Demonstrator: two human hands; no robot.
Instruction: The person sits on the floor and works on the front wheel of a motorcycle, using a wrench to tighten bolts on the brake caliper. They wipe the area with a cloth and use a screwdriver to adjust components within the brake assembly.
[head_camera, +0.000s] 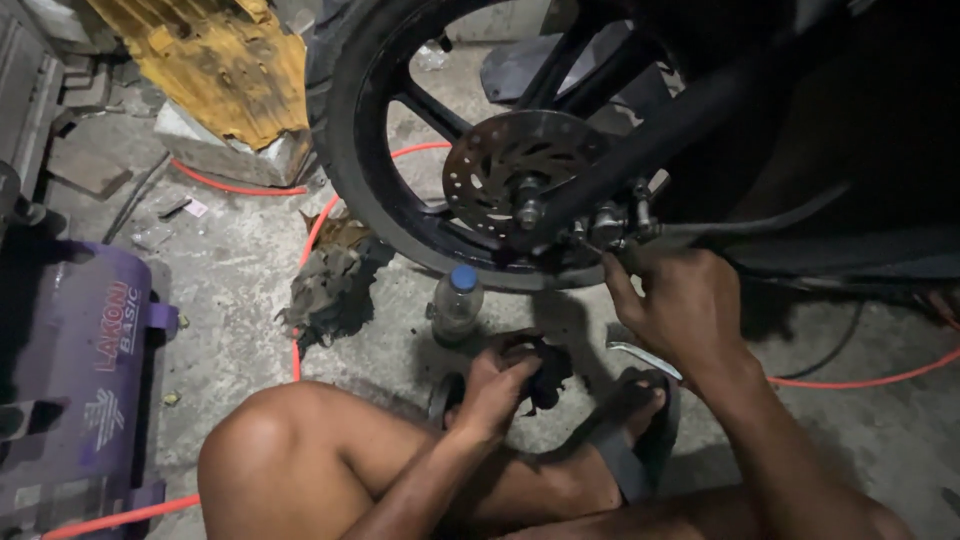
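Observation:
A black motorcycle wheel (350, 130) with a perforated brake disc (505, 165) fills the top centre. My right hand (685, 305) reaches up to the brake caliper (610, 225) beside the disc, fingertips touching it; what it grips is hidden. My left hand (495, 385) is low near my feet, closed around a small dark part (545, 375). A small clear plastic bottle (457, 303) with a blue cap stands on the floor just left of that hand. My bare knee (270, 450) and a sandalled foot (640, 420) are in the foreground.
A dirty rag (325, 285) lies on the concrete left of the bottle. An orange hose (300, 330) runs across the floor. A purple machine (75, 370) stands at the left, a torn yellow panel (225, 70) on a block at top left. A metal tool (640, 357) lies under my right wrist.

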